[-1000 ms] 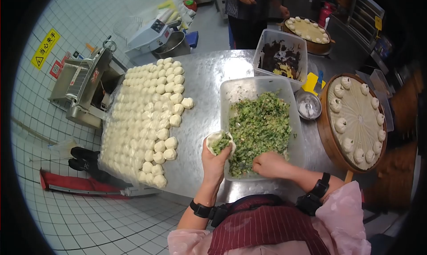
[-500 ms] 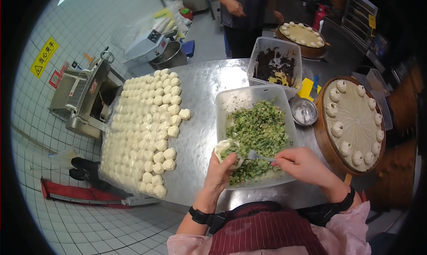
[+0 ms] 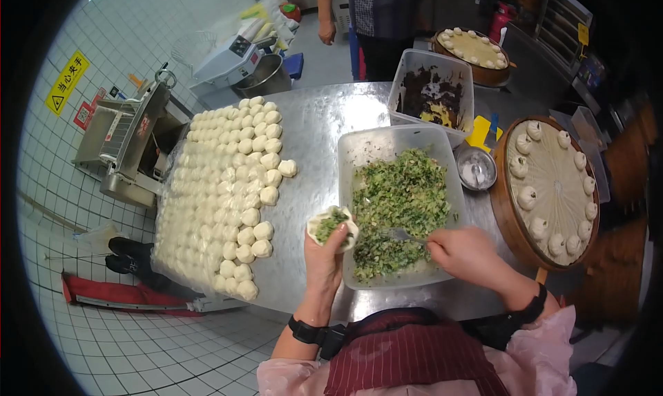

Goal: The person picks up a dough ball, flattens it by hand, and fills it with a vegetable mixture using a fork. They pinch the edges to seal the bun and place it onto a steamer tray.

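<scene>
Where utensil [image 3: 413,238] meets chopped greens [image 3: 397,192], shape unclear.

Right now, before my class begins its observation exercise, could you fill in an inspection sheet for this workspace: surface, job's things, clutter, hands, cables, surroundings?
Surface: shiny metal table, with dough balls on the left, many under clear plastic.
Job's things: open dough wrapper with green filling inside; more filling in a clear tub; utensil in that filling; pleated buns in a round steamer at right.
Clutter: second tub with dark contents, small metal bowl and yellow flat tool, close together.
Hands: left hand cups the wrapper; right hand grips the utensil.
Cables: nothing seen.
Surroundings: another person beyond the table; metal machine and yellow warning sign at left.
</scene>
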`<state>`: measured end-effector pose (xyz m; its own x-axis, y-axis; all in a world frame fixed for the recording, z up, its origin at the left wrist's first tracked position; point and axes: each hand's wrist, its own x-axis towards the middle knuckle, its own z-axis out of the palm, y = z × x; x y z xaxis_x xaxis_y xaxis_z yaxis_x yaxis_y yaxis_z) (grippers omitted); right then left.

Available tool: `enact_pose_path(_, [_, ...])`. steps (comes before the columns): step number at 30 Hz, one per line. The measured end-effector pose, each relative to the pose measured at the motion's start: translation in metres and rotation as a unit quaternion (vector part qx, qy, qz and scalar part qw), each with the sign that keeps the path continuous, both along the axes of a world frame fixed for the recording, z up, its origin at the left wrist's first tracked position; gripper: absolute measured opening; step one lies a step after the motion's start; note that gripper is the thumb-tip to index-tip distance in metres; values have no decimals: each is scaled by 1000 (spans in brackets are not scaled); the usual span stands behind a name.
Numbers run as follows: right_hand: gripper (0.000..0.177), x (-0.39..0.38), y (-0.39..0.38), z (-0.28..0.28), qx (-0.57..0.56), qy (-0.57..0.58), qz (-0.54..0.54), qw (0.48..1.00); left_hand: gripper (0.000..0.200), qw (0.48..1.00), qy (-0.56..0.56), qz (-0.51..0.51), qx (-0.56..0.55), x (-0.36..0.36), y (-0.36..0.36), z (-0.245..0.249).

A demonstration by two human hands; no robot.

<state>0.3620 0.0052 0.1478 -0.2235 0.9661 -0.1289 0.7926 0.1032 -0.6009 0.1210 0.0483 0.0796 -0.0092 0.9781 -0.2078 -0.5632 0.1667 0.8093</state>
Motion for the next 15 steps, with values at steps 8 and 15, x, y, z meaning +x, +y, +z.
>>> enact_pose_path(8, [24, -47, 15, -69, -50, -62, 104, 991, 39, 999, -39, 4, -30, -12, -10, -4])
enact_pose_path(15, [23, -28, 17, -43, -112, 55, 58, 990, 37, 999, -40, 13, -31, -19, -8, -7])
